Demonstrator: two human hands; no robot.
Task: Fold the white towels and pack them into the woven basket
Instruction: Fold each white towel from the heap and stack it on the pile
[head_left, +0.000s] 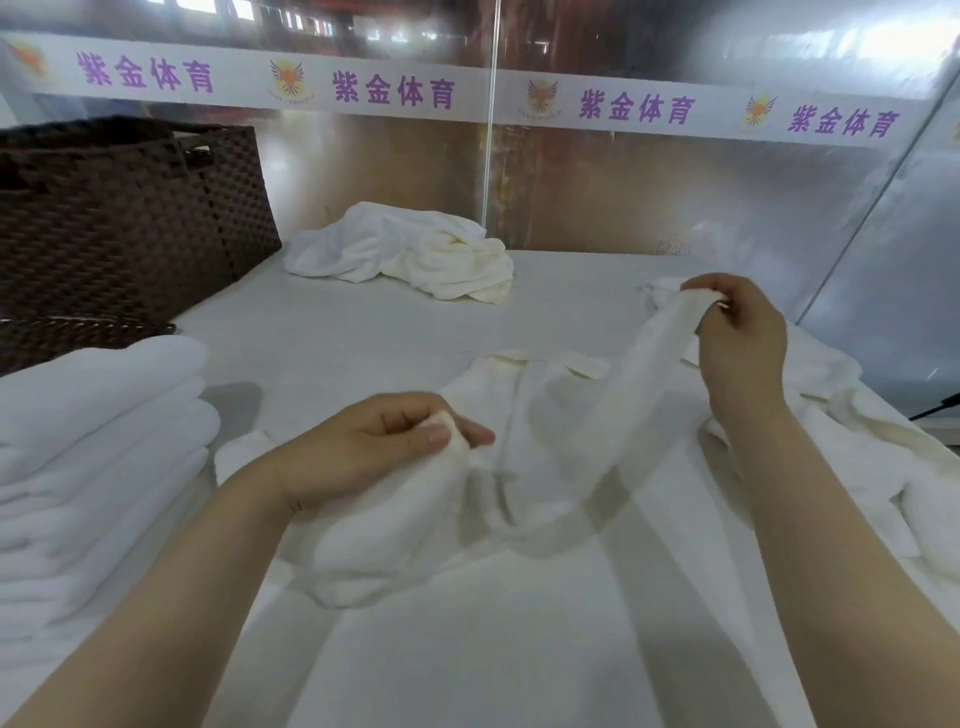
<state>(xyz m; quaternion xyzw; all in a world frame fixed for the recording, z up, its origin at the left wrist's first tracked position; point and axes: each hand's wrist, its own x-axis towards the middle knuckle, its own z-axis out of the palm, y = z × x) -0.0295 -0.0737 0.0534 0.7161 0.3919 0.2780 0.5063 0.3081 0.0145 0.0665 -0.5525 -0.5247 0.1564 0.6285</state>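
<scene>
On the white table (363, 322), woven basket (119, 218), contents unseen; left hand (374, 447) and right hand (737, 332) pinching 1 towel (545, 415)

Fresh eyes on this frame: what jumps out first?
Two bare hands at centre stretch a limp white towel between them: the left hand pinches one end, the right hand lifts the other. A stack of folded white towels sits at left, before the dark brown woven basket.

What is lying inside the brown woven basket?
The brown woven basket shows only its outer wall and rim from this angle. Its inside is hidden, so any towels in it cannot be seen.
</scene>
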